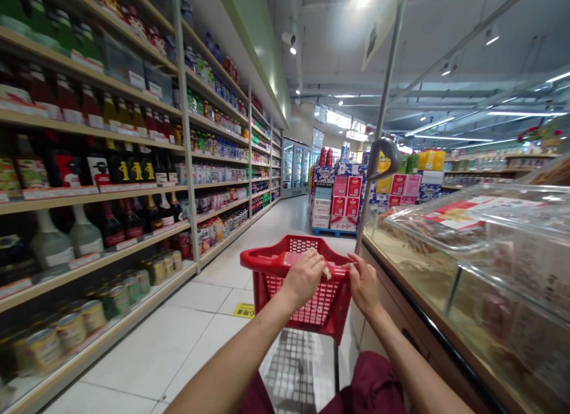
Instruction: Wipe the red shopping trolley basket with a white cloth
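Observation:
A red plastic shopping cart (pixel 299 295) with a perforated basket stands in front of me in the aisle. My left hand (pixel 306 276) is closed over the middle of its handle bar. Something small and pale, perhaps a crumpled tissue, pokes out by those fingers; I cannot make out what it is. At the bar's right end, my right hand (pixel 364 285) has its fingers curled round the red rim. The inside of the basket is mostly hidden by the near wall and my hands.
Tall shelves (pixel 95 191) of bottles, jars and cans line the left side. A wood-and-glass counter (pixel 427 271) with clear-lidded trays runs close along my right, beside a metal post (pixel 386 93). Stacked drink cartons (pixel 341 203) stand ahead. A yellow sticker (pixel 244 309) marks the tiled floor.

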Tool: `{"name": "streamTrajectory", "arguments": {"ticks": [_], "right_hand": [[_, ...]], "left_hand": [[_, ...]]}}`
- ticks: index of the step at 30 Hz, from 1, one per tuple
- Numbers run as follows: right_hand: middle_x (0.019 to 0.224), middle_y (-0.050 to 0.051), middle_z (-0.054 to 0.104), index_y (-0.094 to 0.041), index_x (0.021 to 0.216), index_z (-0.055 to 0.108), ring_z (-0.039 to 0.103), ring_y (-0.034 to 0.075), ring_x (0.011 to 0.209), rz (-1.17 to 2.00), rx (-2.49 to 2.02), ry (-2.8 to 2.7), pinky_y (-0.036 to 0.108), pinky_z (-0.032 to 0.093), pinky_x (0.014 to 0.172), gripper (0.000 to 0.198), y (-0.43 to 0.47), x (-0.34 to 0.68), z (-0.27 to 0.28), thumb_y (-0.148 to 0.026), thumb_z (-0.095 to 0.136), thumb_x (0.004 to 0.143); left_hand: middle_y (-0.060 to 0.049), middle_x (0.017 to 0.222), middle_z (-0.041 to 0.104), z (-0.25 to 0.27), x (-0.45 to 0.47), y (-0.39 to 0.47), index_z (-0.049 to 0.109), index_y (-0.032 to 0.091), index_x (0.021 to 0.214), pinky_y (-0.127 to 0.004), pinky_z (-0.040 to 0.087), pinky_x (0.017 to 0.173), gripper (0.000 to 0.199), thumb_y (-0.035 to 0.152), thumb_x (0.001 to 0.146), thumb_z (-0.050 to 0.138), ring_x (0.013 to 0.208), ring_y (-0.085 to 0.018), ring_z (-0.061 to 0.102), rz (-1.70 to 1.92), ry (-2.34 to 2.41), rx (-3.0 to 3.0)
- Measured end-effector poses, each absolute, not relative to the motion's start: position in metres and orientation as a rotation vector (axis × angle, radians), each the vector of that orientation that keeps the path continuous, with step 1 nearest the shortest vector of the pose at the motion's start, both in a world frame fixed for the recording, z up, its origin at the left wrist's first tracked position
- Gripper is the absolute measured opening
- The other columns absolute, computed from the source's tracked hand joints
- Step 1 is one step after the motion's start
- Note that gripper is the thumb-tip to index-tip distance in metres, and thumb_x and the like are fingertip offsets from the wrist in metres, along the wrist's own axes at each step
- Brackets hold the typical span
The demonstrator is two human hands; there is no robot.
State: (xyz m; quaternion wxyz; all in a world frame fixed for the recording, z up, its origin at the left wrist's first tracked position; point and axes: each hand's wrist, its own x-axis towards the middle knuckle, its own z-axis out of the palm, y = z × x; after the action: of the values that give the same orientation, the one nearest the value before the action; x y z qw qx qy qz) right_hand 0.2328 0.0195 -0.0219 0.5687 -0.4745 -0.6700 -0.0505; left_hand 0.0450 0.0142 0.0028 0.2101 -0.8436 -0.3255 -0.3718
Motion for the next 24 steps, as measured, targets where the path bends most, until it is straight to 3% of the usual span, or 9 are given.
{"name": "streamTrajectory", "arguments": {"ticks": [8,12,15,17,20,24], "right_hand": [[0.074,0.002,0.067,-0.017,0.102,0.053,0.056,0.020,0.076,-0.108,-1.132,-1.542,0.039,0.034,0.082,0.033,0.021,0.234,-0.021,-0.031,0.031,0.081],[0.076,0.004,0.067,-0.016,0.101,0.054,0.057,0.020,0.076,-0.111,-1.174,-1.590,0.040,0.036,0.081,0.035,0.019,0.235,-0.018,-0.032,0.031,0.081],[0.096,0.010,0.063,-0.015,0.104,0.054,0.054,0.022,0.091,-0.235,-1.144,-1.683,0.041,0.037,0.082,0.036,0.015,0.225,-0.009,-0.033,0.033,0.081],[0.116,0.011,0.053,-0.016,0.110,0.052,0.047,0.023,0.106,-0.301,-1.073,-1.800,0.040,0.035,0.088,0.037,0.012,0.208,-0.002,-0.033,0.035,0.082],[0.123,0.008,0.048,-0.023,0.115,0.049,0.044,0.023,0.110,-0.249,-1.067,-2.026,0.041,0.034,0.089,0.037,0.009,0.170,0.010,-0.036,0.040,0.082],[0.122,0.011,0.048,-0.021,0.107,0.052,0.042,0.028,0.111,-0.245,-1.209,-2.066,0.050,0.028,0.091,0.037,0.012,0.124,0.021,-0.040,0.051,0.075]], "left_hand": [[-0.008,0.097,0.062,0.005,-0.006,0.023,0.057,0.016,0.093,-0.039,0.044,0.091,0.024,0.013,0.081,0.036,0.099,-0.018,0.054,-1.209,-1.218,-2.198],[-0.009,0.113,0.056,0.011,0.038,0.019,0.048,0.015,0.112,-0.039,0.037,0.097,0.035,0.012,0.078,0.038,0.112,-0.018,0.046,-1.140,-1.223,-2.386],[-0.015,0.130,0.041,0.020,0.055,0.018,0.030,0.009,0.127,-0.039,0.033,0.100,0.057,0.021,0.074,0.046,0.122,-0.021,0.034,-1.151,-1.276,-2.511],[-0.015,0.134,0.034,0.022,0.043,0.018,0.026,0.009,0.129,-0.040,0.029,0.102,0.062,0.027,0.073,0.046,0.125,-0.022,0.029,-1.183,-1.344,-2.523],[-0.011,0.126,0.046,0.015,0.006,0.018,0.039,0.014,0.121,-0.046,0.026,0.101,0.043,0.025,0.081,0.030,0.120,-0.020,0.037,-1.204,-1.596,-2.368],[-0.007,0.114,0.057,0.001,-0.030,0.019,0.051,0.018,0.110,-0.047,0.026,0.099,0.037,0.025,0.082,0.028,0.108,-0.019,0.048,-1.005,-1.591,-2.301]]}}
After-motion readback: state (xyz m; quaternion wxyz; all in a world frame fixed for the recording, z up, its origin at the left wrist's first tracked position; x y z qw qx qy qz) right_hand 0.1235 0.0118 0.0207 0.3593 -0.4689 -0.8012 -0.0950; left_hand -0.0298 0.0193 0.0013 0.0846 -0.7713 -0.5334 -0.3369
